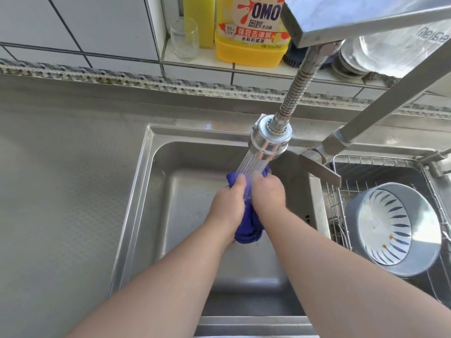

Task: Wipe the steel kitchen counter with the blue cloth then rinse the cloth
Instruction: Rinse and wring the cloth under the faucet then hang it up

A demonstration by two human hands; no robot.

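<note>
Both hands are over the sink (136, 191), right under the spray head (269, 140), and the blue cloth (249, 228) is bunched up between them. The left hand (229, 203) has its fingers curled tight round the cloth's left side, and the right hand (268, 193) is clamped on the other side, knuckles pressed close to the left. A blue corner pokes out above the fingers, nearer the spray head, and a thick fold hangs down below the wrists. Water (251, 164) streams from the spray head straight onto the top of the cloth and the fingers.

The spray head hangs on a ribbed metal hose (296, 91) from a square steel faucet arm (361, 23). Left of the sink stretches the steel counter (61, 179), dull grey with a fine textured pattern. Right of the sink, a wire rack (336, 203) holds a grey bowl (393, 230) with blue stripes inside, tipped on its side. Behind the sink, on a white tiled ledge (207, 62), stand a clear glass (184, 39), a yellow sponge (199, 18) and a yellow detergent bottle (251, 30).
</note>
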